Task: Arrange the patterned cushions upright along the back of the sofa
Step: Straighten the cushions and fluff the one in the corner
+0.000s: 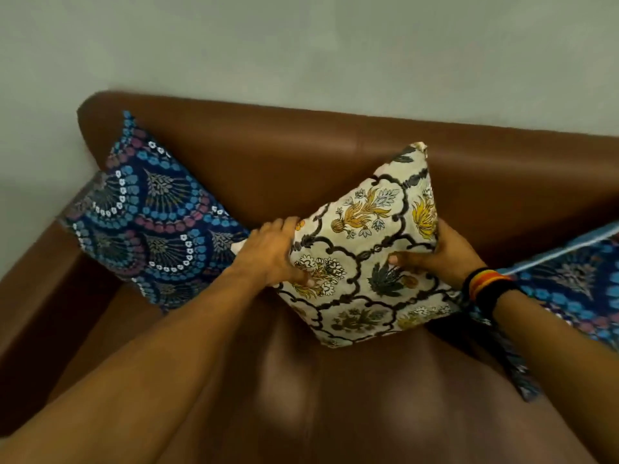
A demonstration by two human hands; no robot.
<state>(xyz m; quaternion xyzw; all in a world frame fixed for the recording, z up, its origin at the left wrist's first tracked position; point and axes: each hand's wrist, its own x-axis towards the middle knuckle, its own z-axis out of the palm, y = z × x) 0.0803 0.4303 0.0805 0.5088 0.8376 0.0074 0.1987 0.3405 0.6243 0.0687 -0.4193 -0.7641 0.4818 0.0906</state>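
Centrally, the cream floral cushion [361,249] stands tilted on one corner on the brown sofa [301,155] seat, its top corner close to the backrest. The left hand [273,252] and right hand [438,252] clamp its opposite edges, fingers [397,259] curled onto the fabric, probably to steady it and square it upright. At left of frame a blue cushion [150,222] leans in the sofa's corner, and another blue cushion [576,283] sits at the right edge, leaving the middle gap for this one.

Glossy smooth brown leather sofa [335,149], matt printed cloth cushions [365,249]
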